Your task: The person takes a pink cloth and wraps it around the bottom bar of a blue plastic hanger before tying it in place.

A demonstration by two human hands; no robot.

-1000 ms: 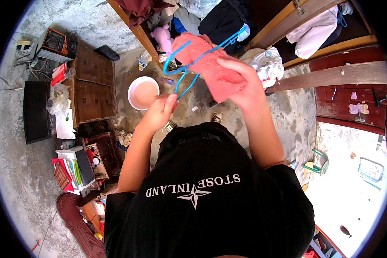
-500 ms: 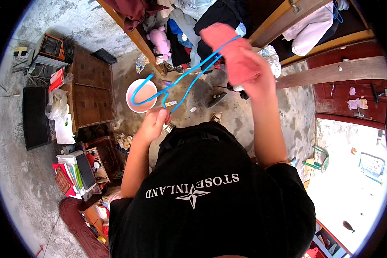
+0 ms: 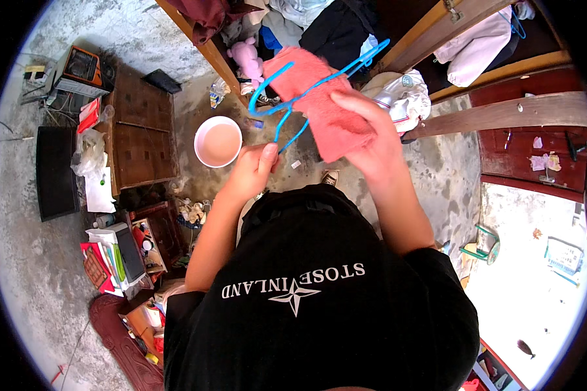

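My left hand [image 3: 253, 171] is closed round one end of a blue clothes hanger [image 3: 274, 107], whose hook curves up at the upper left. Against the hanger's bars lies a coral-red cloth [image 3: 332, 127], folded and slightly crumpled. Gripping the cloth's lower right part is my right hand [image 3: 375, 140], thumb on top and the other fingers hidden behind it. The hanger's far end sticks out past the cloth at the upper right. Beneath and left of the hanger, a white basin [image 3: 218, 121] with cloudy pinkish water stands on the floor.
An open wardrobe [image 3: 205, 55] with piled clothes and a pink plush toy [image 3: 246, 60] is ahead. A wooden cabinet [image 3: 143, 130] stands on the left. A white bag [image 3: 401, 94] sits by the wardrobe's right post. A green chair [image 3: 482, 244] is at the right.
The cloth has come down and left along the hanger with my right hand. My left hand and the hanger have shifted slightly right and up, so the hook no longer overlaps the basin.
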